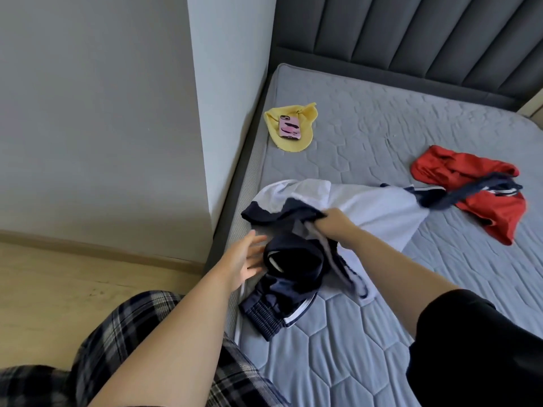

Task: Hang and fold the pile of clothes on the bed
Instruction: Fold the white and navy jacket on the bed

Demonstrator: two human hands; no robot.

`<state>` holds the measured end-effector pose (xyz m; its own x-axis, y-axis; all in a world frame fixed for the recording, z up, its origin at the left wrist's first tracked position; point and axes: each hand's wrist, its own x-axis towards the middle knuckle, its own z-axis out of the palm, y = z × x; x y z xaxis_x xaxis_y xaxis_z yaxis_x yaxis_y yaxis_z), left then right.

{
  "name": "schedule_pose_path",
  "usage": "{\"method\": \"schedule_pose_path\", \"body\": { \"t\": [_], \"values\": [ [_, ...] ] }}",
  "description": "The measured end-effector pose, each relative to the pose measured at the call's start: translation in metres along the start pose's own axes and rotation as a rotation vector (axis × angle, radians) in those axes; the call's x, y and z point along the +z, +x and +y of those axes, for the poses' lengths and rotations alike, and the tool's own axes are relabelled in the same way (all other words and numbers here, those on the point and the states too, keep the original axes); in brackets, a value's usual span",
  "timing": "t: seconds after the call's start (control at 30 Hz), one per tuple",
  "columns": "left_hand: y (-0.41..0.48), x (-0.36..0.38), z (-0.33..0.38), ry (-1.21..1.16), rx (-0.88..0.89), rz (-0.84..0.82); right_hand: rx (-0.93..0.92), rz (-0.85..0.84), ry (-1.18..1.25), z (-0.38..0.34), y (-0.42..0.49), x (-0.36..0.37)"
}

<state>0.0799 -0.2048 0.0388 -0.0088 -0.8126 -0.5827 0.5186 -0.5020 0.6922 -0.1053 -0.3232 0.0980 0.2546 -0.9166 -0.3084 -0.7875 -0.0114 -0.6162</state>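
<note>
Gripping white shirt in right fingers (left fingers beside).

A plain grey painted wall is meeting a pale wooden floor. A dark grey ribbed upholstered headboard is standing behind a grey quilted mattress.

The fingers of the right hand are buried in folds of the white-and-navy garment. Its navy sleeve, at 2 o'clock from that hand, is motion-blurred and overlaps the red garment. The bed is cut off at 3 o'clock by the frame edge.
</note>
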Motion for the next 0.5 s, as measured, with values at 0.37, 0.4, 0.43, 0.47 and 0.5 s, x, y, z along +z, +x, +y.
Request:
{"method": "schedule_pose_path", "body": {
  "t": [0.37,0.4,0.43,0.47,0.5],
  "values": [
    [-0.005,0.007,0.001,0.091,0.122,0.163,-0.099,0.41,1.337,-0.076,-0.028,-0.123],
    [-0.005,0.006,0.005,0.022,0.197,0.294,0.055,0.519,1.128,-0.053,-0.019,-0.124],
    [-0.004,0.002,0.009,-0.075,0.268,0.436,0.237,0.553,0.855,-0.03,-0.012,-0.119],
    [-0.005,-0.003,0.014,-0.19,0.327,0.555,0.366,0.574,0.559,0.001,-0.004,-0.112],
    [-0.004,-0.009,0.016,-0.268,0.372,0.651,0.507,0.597,0.296,0.027,-0.001,-0.103]
  ]
}}
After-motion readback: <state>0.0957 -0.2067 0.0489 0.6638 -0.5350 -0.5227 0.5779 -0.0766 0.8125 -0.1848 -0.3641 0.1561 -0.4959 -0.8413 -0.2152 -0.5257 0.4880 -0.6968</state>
